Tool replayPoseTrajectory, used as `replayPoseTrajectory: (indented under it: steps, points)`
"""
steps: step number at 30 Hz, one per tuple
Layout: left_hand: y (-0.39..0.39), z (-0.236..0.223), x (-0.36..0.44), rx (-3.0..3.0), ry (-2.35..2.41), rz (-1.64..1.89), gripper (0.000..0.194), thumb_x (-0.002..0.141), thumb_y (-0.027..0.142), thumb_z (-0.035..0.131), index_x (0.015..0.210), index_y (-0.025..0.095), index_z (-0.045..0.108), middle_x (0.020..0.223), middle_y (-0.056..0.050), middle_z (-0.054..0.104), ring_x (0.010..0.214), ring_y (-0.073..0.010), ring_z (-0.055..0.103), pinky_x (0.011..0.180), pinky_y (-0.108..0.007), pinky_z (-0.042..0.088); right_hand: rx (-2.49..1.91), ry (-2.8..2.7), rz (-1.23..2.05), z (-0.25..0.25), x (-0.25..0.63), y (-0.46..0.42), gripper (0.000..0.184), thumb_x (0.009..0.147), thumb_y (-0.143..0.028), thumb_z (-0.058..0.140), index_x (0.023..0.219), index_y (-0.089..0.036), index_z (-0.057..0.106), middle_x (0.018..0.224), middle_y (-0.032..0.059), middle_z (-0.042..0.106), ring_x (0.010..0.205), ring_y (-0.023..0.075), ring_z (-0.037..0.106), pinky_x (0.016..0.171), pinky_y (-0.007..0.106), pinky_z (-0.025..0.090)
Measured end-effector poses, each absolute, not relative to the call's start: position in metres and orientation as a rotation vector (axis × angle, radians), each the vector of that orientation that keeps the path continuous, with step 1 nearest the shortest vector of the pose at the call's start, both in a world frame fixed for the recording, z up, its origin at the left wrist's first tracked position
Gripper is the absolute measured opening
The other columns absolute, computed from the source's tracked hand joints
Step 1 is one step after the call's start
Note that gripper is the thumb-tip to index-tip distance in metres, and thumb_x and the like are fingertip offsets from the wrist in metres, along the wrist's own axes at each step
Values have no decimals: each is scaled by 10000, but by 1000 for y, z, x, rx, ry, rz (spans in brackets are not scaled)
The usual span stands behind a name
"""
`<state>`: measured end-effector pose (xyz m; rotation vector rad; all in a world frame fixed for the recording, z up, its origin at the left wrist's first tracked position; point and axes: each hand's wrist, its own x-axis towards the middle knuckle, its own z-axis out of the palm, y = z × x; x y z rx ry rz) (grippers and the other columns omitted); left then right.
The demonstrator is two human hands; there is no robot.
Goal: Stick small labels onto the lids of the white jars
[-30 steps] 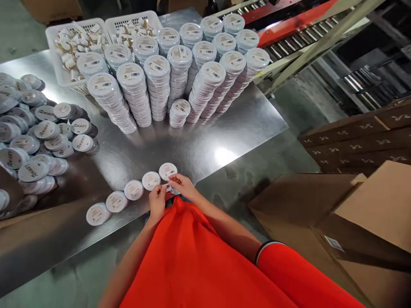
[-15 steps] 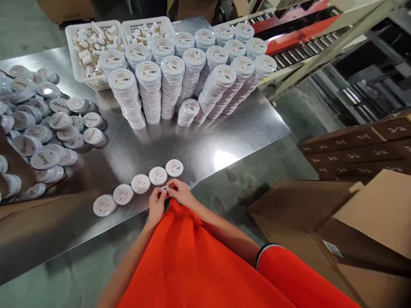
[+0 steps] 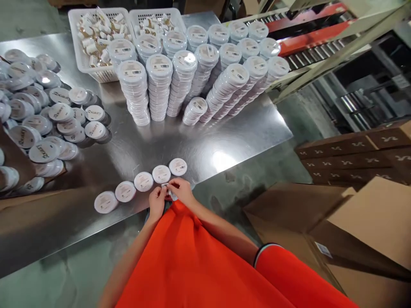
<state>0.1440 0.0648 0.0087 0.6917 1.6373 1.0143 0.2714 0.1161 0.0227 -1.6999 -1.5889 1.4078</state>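
Observation:
Both my hands meet at the front edge of the metal table. My left hand (image 3: 157,202) pinches one side of a small white printed label strip (image 3: 165,185), and my right hand (image 3: 182,191) pinches the other side. Part of the strip is hidden behind the fingers, and the print is too small to read. Just beyond the hands, several round white tubs (image 3: 144,182) lie in a slanting row, with small printed stickers on their upward faces. The nearest of them is a tub (image 3: 161,174) just beyond my fingers.
Tall stacks of white tubs (image 3: 159,85) stand at the back, with one short stack (image 3: 195,110) in front. Loose tubs (image 3: 45,151) pile up at left. Two white baskets (image 3: 77,53) hold small white-and-brown pieces. A roller conveyor (image 3: 316,51) runs behind; an open carton (image 3: 282,205) is at right.
The view has shifted slightly. Between my hands, more of the label strip now shows below the fingers. The row of tubs stays in the same order.

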Motion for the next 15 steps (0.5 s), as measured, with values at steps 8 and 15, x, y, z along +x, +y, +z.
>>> replayPoseTrajectory:
  steps: [8, 15]
  points:
    - [69, 4, 139, 897, 1808, 892, 518, 867, 593, 560, 527, 239, 394, 480, 43, 422, 508, -136, 422, 551, -283, 393, -1731, -1569, 1323, 3, 272, 132, 159, 864, -287, 591, 733, -210, 641, 880, 39, 645, 850, 179, 592, 811, 309, 483]
    - [67, -8, 135, 1446, 1694, 673, 219, 851, 234, 589, 635, 236, 555, 1328, -128, 697, 1299, -316, 596, 1156, -544, 385, -2094, -1800, 1158, -7, 258, 157, 172, 897, -239, 584, 768, -205, 692, 1142, 83, 658, 1075, 250, 547, 965, 433, 442]
